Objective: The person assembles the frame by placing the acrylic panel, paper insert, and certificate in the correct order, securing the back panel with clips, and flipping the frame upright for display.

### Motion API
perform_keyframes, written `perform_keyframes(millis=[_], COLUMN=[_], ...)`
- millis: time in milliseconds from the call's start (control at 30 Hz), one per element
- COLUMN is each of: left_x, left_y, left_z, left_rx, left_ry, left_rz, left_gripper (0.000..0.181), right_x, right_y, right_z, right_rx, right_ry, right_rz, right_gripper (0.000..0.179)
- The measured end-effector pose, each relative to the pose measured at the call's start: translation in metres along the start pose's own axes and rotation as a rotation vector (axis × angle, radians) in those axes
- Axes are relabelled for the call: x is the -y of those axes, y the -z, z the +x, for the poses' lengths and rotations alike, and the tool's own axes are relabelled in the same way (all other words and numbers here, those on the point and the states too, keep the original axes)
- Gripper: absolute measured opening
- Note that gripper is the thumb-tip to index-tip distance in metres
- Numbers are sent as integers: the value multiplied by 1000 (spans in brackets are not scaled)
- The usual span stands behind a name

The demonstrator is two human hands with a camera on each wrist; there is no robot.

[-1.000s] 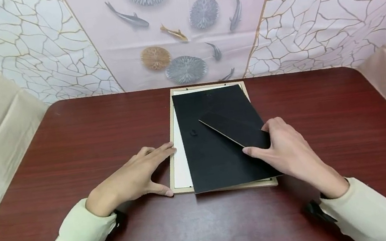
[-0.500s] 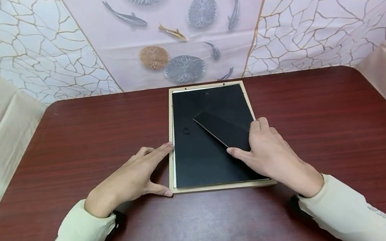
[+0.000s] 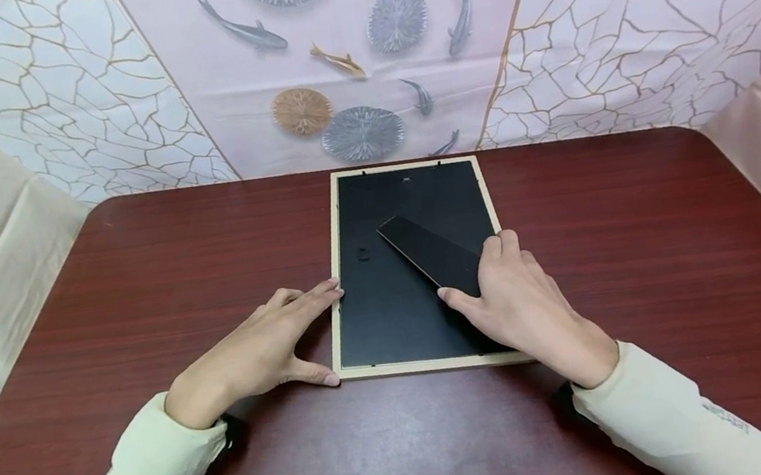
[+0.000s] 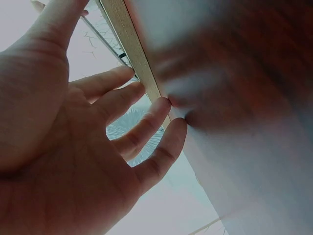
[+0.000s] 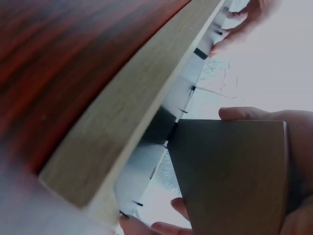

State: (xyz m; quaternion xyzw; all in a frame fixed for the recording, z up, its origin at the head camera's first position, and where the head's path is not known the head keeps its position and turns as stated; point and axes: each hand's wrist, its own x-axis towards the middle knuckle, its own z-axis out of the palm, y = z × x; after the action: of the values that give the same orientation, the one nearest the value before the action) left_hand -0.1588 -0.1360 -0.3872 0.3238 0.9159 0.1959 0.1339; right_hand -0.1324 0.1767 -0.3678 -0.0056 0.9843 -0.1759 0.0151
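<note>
Head view: the R hand [image 3: 529,305] is gripping the stand leg [image 3: 431,254] of the black backing bd [image 3: 395,326], thumb on one edge, fingers round the other. The bd is lying back-up w/in the light wood frame [image 3: 408,367], which is resting flat on the dark red table [image 3: 202,241], near its far edge, below the patterned backdrop [image 3: 364,136]. L hand [image 3: 257,352] isn't grasping anything: fingers are extending to the frame's L rail, thumb is touching by the near L corner. What's changed: 1 s ago the bd was sitting askew, overhanging the near rail, w/ a wide white strip showing on the L; ½ s ago only a thin strip was left. Now no white is showing and the bd's edges are running approx parallel to the rails. R hand's shifted L w/ it; L hand's staying put. For the job, that's prob. meaning the bd is lined up w/ the opening; can't tell if it's fully seated.

L wrist view: fingers are spreading, tips resting against the rail's outer side, so they're likely steadying the frame.

R wrist view: leg's standing angled off the bd, R hand is holding it btwn thumb & fingers; small black tabs [image 5: 200,53] are sticking out along the frame's inner edge, prob. not bent down yet.
</note>
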Motion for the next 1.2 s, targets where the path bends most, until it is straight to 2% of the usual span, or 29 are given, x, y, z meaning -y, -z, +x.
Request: perform_keyframes(millis=[167, 400, 533, 700, 933, 1100, 1200], left_x=[1, -1, -6, -10, -9, -8, -7], left_y=[0, 1, 2, 2, 2, 2, 2], left_z=[-2, -5, -7, -9, -9, -7, -7], left_rx=[13, 28, 35, 40, 36, 32, 35], left_ry=[-12, -42, -57, -59, -60, -68, -59], left_rz=[16, 87, 141, 166, 142, 120, 113], left_gripper=[94, 81, 71, 65, 67, 71, 73], right_x=[3, 0, -2, -6, -16, -24, -30], right_y=[-2, -3, -4, -6, -4, -3, -3], right_z=[1, 1, 0, -6, -30, -56, -64], right_rx=[-7, 17, 21, -3, -44, -124, -136], right_ry=[10, 21, 47, 95, 191, 283, 287], right_rz=[-18, -60, -90, -114, -92, -80, -59], right_gripper=[68, 73, 77, 74, 71, 59, 62])
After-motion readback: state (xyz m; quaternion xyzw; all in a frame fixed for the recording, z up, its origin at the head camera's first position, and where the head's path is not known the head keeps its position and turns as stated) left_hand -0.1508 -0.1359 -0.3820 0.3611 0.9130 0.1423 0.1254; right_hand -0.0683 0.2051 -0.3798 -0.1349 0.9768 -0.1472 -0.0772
